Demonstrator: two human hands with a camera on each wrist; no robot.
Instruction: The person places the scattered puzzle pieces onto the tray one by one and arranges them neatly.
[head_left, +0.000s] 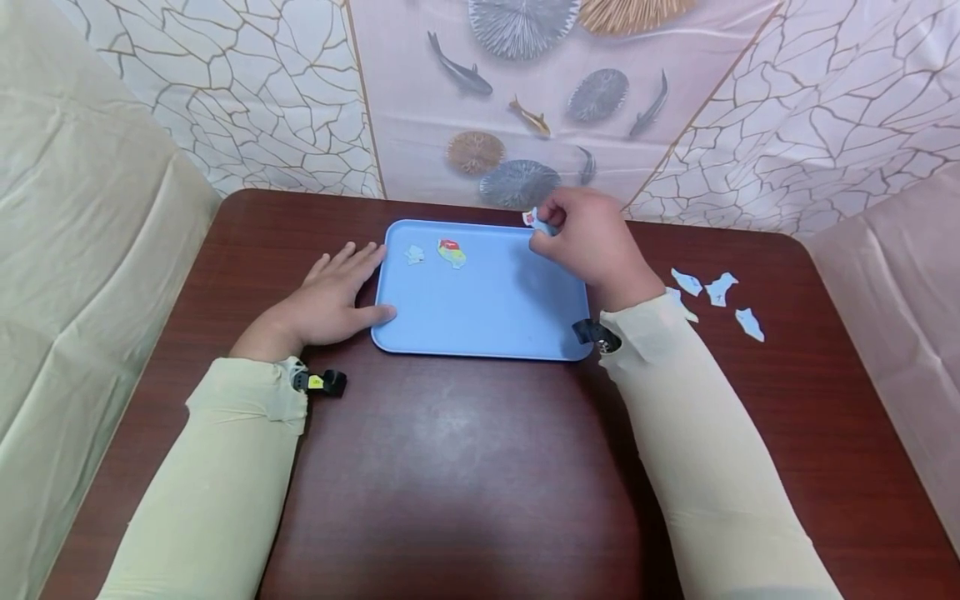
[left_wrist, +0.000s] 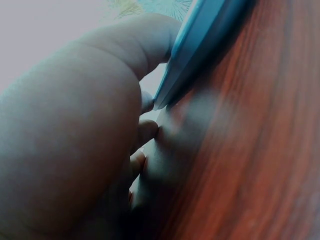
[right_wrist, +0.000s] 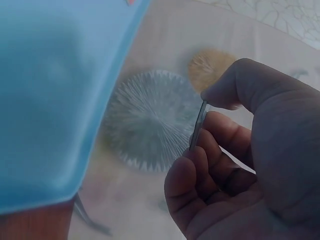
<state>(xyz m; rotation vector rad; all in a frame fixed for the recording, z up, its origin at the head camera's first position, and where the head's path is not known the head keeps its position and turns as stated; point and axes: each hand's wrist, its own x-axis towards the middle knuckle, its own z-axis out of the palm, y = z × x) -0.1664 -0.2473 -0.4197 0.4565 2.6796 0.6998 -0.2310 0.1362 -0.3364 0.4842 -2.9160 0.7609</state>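
My right hand (head_left: 588, 242) pinches a small flat puzzle piece (head_left: 536, 220) with a red patch, held above the far right part of the blue tray (head_left: 487, 312). In the right wrist view that piece shows edge-on between thumb and fingertips. My left hand (head_left: 330, 296) rests at the tray's left end, fingers spread on the table and thumb over the rim. Two pieces lie in the tray's far left part: a pale puzzle piece (head_left: 415, 255) and a red, yellow and green piece (head_left: 452, 253).
Several pale puzzle pieces (head_left: 720, 289) lie on the dark wooden table (head_left: 450, 467) to the right of the tray, one partly hidden by the right sleeve (head_left: 697, 417). A patterned cloth (head_left: 420, 125) hangs behind the table's far edge.
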